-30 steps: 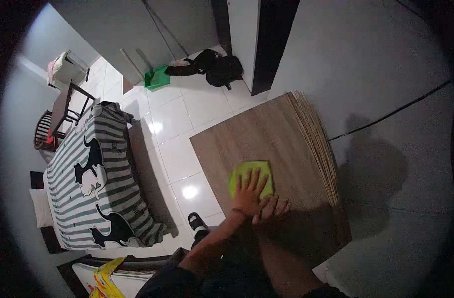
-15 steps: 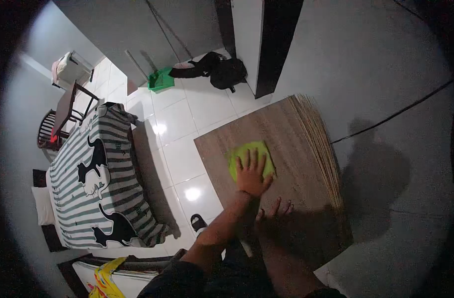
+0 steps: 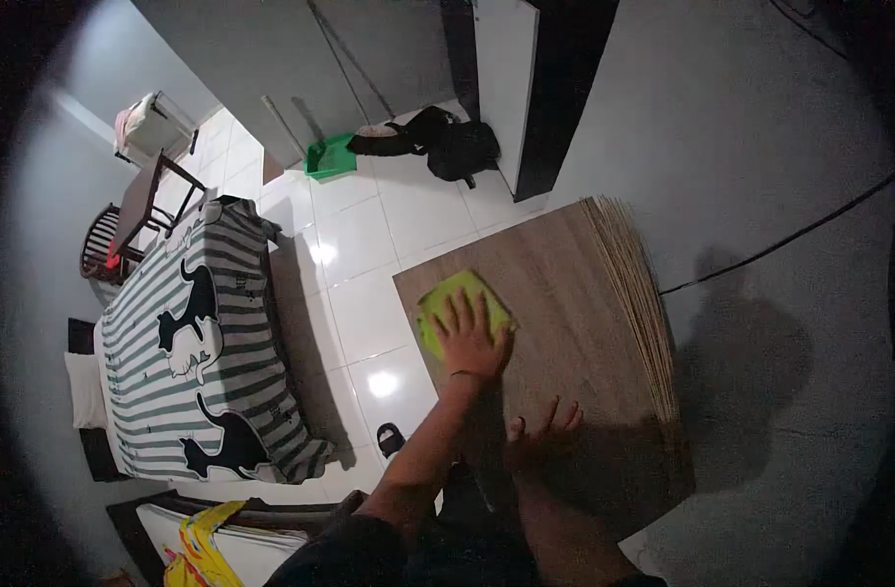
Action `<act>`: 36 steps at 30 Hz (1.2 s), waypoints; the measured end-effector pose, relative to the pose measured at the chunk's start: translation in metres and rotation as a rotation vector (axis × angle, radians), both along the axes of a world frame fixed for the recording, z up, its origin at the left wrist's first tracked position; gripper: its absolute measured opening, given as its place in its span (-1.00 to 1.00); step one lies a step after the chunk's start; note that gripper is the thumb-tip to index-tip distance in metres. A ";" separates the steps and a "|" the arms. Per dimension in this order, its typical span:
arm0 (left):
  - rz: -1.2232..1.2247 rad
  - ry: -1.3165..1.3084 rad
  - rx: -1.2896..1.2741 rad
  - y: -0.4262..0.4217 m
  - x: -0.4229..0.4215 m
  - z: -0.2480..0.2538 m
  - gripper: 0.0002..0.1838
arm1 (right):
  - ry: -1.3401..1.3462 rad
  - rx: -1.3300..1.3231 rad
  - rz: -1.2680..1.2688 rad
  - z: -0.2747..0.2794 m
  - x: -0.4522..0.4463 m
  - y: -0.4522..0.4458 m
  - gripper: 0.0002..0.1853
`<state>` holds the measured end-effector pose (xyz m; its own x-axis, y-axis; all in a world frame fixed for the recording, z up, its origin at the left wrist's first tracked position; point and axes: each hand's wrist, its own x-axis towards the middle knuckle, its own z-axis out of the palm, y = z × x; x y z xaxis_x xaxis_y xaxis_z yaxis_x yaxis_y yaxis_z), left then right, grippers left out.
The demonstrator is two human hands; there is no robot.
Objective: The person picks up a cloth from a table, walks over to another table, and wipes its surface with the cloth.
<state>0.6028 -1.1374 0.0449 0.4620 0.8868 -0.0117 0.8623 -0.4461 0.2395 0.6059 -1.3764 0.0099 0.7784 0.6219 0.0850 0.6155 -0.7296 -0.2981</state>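
My left hand (image 3: 473,344) lies palm down with spread fingers on a yellow-green cloth (image 3: 436,296). The cloth is flat under it, near the left edge of a brown wood-grain tabletop (image 3: 555,274). Lower on the same surface, partly in shadow, my right hand (image 3: 543,440) rests with its fingers apart and nothing in it. A bundle of thin straw-coloured sticks (image 3: 631,303) runs along the tabletop's right edge, against the wall.
A bed with a striped cat-print cover (image 3: 242,342) stands on the left. On the tiled floor are a green dustpan (image 3: 330,157), a black bag (image 3: 462,150) and a black slipper (image 3: 390,438). A yellow patterned cloth (image 3: 201,543) lies at bottom left. A dark cable (image 3: 780,243) crosses the wall.
My left hand has slid the cloth leftward across the tabletop, closer to its left edge. My right hand stays in about the same place. The view has shifted slightly.
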 end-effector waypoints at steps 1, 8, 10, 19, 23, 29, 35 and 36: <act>-0.060 0.039 0.018 0.001 0.015 -0.002 -0.07 | -0.003 0.001 0.003 0.002 0.000 0.001 -0.10; -0.571 0.015 -0.104 -0.083 0.005 0.001 -0.07 | -0.145 0.165 0.111 0.021 0.008 0.009 -0.15; -0.533 -0.044 -0.117 -0.100 -0.019 -0.011 -0.07 | -0.272 0.164 0.216 0.012 0.013 0.009 -0.13; -0.226 -0.034 -0.038 -0.013 -0.041 -0.003 -0.05 | 0.071 0.116 0.037 0.010 -0.003 -0.002 -0.13; -0.201 0.002 -0.032 -0.011 0.007 0.002 -0.07 | -0.035 0.123 0.047 -0.005 0.001 0.003 -0.11; -0.502 -0.068 -0.035 -0.064 -0.019 -0.014 -0.09 | -0.067 0.167 0.075 -0.011 0.003 -0.001 -0.11; -0.303 -0.024 -0.079 -0.043 -0.075 -0.004 -0.08 | -0.046 0.158 0.082 -0.010 0.001 -0.005 -0.03; -0.223 -0.017 -0.040 -0.032 -0.070 0.000 -0.07 | -0.056 0.170 0.078 -0.009 0.000 -0.004 -0.03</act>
<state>0.5327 -1.1691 0.0449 0.6473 0.7614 -0.0357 0.7390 -0.6153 0.2743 0.6059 -1.3806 0.0010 0.7196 0.6531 0.2359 0.6872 -0.6210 -0.3770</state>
